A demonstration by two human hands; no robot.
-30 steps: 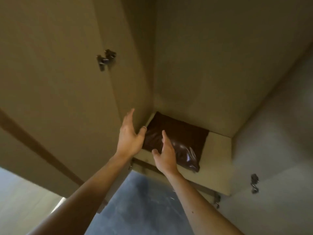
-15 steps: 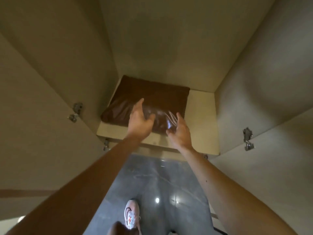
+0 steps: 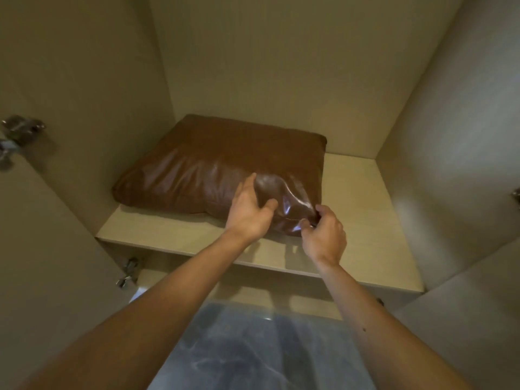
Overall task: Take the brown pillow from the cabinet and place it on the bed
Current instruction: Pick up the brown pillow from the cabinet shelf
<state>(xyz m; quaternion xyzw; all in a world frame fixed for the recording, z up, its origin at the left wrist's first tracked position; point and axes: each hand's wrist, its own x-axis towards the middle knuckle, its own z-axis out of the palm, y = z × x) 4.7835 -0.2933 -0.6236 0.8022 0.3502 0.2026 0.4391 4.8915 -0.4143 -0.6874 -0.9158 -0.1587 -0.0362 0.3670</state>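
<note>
A shiny brown pillow [image 3: 213,164] lies flat on a pale cabinet shelf [image 3: 363,209], pushed toward the left wall. My left hand [image 3: 249,211] pinches the pillow's near right part, thumb pressed into the leather so it puckers. My right hand [image 3: 323,233] grips the near right corner, with the fingers curled around its edge. The bed is not in view.
Beige cabinet walls close in at left, back and right. Both doors stand open, with metal hinges on the left [image 3: 17,136], below the shelf [image 3: 128,273] and at the right edge [image 3: 516,194]. Grey marbled floor [image 3: 253,353] lies below the shelf.
Both hands have reached forward from open in front of the shelf and closed on the pillow's near right corner. The view has moved closer and lower into the cabinet.
</note>
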